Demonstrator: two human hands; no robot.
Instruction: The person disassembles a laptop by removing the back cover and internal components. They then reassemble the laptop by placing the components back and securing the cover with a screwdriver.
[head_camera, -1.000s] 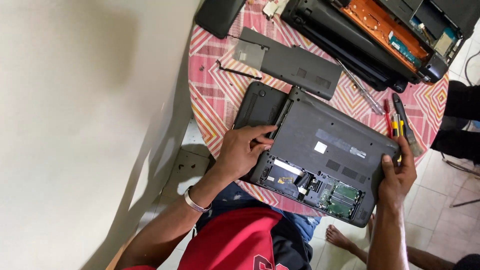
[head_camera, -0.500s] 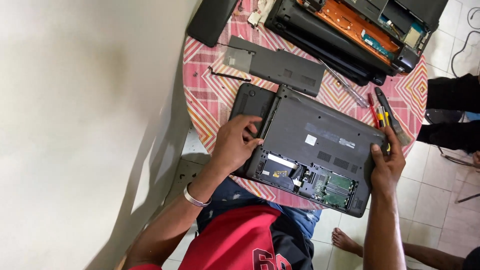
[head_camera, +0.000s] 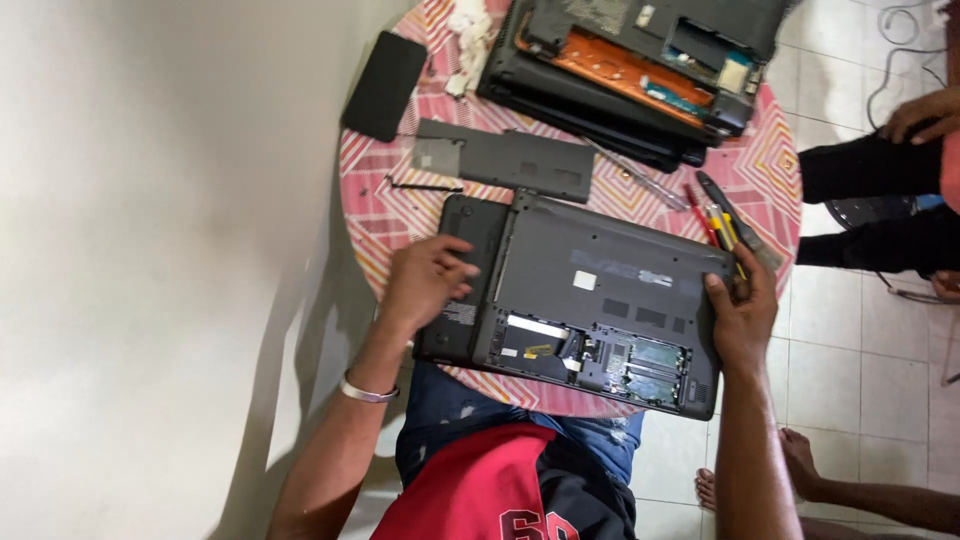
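A dark grey laptop lies upside down on a round table with a pink patterned cloth. Its service bay is uncovered, showing circuit boards near my body. My left hand grips the laptop's left end, over the battery section. My right hand holds its right edge. The removed grey bottom cover lies just beyond the laptop.
A second, opened laptop with an orange board sits at the far side. A black phone lies far left, white tissue beside it. Screwdrivers and pliers rest at the right. Another person's legs and hand are at right, over tiled floor.
The view has shifted, so the table sits lower and more to the right in frame. Both hands stay on the laptop's two ends, with the laptop turned slightly.
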